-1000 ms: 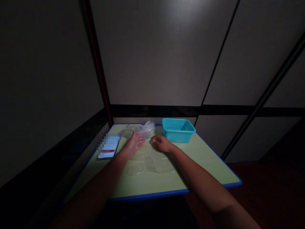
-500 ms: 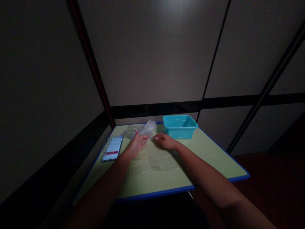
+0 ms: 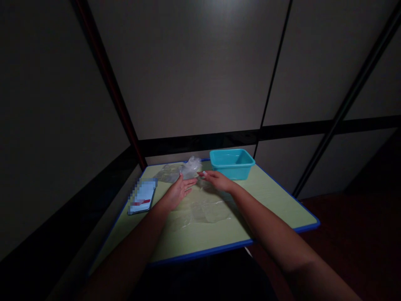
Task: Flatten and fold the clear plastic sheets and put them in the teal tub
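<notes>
My left hand (image 3: 179,193) is open over the table, palm turned inward and fingers stretched toward the right. Facing it, my right hand (image 3: 217,180) has thumb and fingers pinched together, with a bit of thin clear plastic bag (image 3: 205,184) showing at and below the fingertips. Flat on the table under both hands lies more clear plastic (image 3: 209,212), its outline hard to see. Just beyond my left hand is a crumpled heap of clear plastic bags (image 3: 190,167).
A turquoise basin (image 3: 233,171) stands at the back right of the pale green, blue-edged table (image 3: 269,205). On the left lies a phone (image 3: 143,198) with its screen lit. Panelled walls (image 3: 200,75) rise close behind and to the left.
My right hand has lifted slightly, its fingertips now above those of the left, with clear plastic showing beneath them. My left hand stays open. The whole view has shifted a little.
</notes>
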A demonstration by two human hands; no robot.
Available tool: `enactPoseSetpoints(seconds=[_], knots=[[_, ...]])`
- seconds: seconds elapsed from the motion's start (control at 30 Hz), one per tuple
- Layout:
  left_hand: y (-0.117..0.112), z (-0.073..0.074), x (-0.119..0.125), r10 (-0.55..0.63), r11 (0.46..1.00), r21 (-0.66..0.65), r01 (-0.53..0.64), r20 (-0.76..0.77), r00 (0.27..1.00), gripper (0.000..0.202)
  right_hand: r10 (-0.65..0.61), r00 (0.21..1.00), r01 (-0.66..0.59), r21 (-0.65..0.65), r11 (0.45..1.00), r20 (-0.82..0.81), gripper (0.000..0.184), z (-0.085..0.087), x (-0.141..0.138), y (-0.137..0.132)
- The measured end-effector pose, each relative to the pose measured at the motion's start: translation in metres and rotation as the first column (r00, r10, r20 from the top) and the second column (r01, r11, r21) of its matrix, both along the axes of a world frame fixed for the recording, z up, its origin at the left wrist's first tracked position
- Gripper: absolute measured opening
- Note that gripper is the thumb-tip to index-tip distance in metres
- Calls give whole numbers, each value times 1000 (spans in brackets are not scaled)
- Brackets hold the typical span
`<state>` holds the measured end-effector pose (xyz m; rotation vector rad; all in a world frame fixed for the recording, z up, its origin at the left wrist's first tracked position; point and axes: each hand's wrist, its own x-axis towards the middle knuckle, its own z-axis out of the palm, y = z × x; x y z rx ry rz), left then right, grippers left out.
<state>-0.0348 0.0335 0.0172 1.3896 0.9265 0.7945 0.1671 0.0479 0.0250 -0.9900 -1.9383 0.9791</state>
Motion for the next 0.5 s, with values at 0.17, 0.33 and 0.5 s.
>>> enactPoseSetpoints(seconds=[0.17,0.33,0.5], knots=[[-2,3,-1,-24,998,62,29,-84,996,92,17,998,-23,-97,995,-60,69,7,7,-6],[-3,5,-1,0,998,63,1,-30,1000,85,-11,998,17,-102,995,68,63,16,18,-9],[-3,2,-3,62,985,162,-54,-42,997,74,-6,986,18,-70,997,166,58,17,28,-8]])
